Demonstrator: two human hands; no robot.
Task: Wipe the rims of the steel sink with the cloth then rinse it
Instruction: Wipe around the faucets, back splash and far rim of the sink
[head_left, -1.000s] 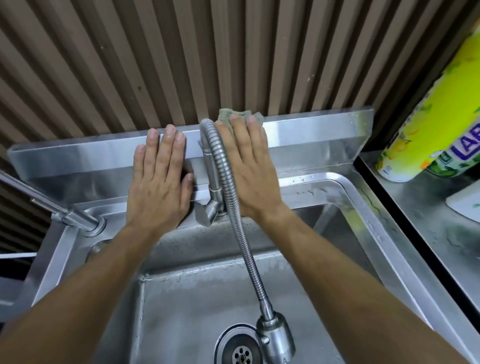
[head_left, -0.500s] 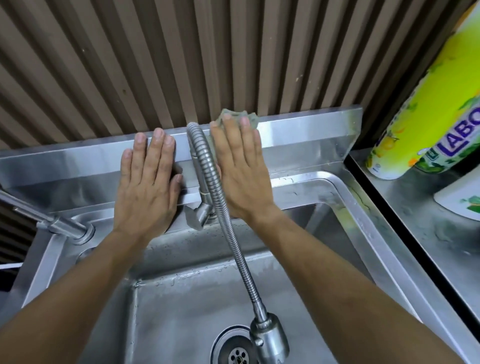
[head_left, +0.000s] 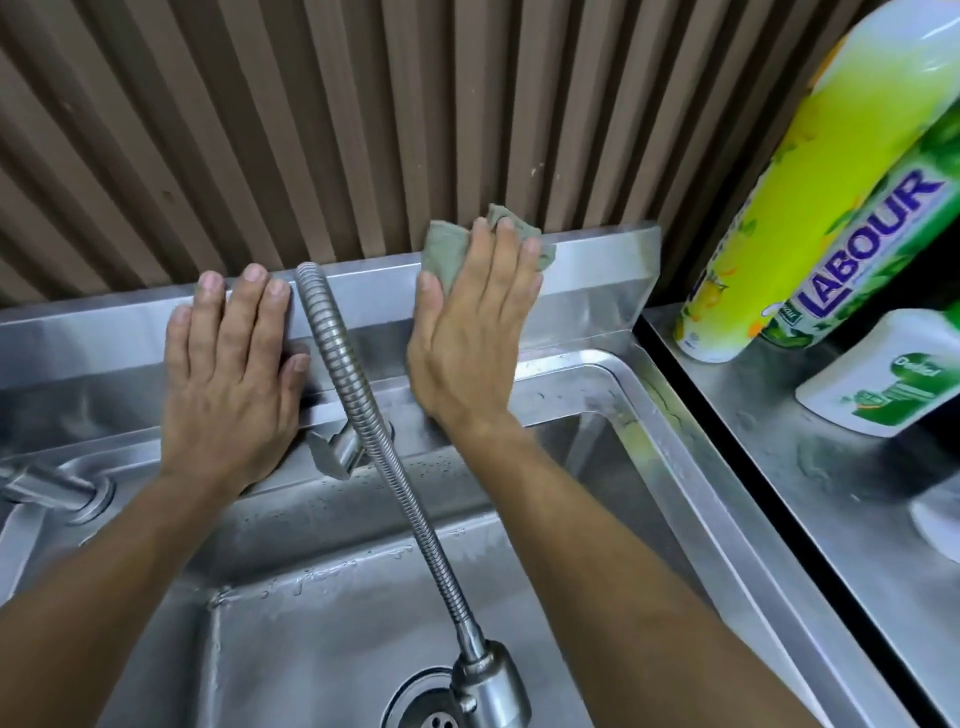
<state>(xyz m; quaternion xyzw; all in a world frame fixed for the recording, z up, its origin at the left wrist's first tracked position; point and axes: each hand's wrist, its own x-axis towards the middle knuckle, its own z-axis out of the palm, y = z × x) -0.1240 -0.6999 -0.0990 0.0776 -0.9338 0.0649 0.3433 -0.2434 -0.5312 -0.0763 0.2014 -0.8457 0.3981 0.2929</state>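
Note:
The steel sink (head_left: 649, 395) fills the lower view, with a raised back rim (head_left: 597, 260) against the ribbed wall. My right hand (head_left: 472, 332) lies flat with straight fingers on a grey-green cloth (head_left: 444, 247), pressing it against the back rim right of the flexible faucet hose (head_left: 353, 374). Most of the cloth is hidden under the hand. My left hand (head_left: 234, 364) rests flat on the back rim left of the hose, holding nothing. The spray head (head_left: 488, 675) hangs over the drain (head_left: 431, 717).
A steel counter (head_left: 831, 467) adjoins the sink on the right, carrying a tall yellow-green bottle (head_left: 810, 197) and a white bottle (head_left: 883, 374). A second tap (head_left: 57, 488) stands at the left edge. Brown ribbed wall panels (head_left: 311, 130) rise behind the rim.
My right hand has slid the cloth rightward along the back rim, away from the hose. The left hand stays in place on the rim.

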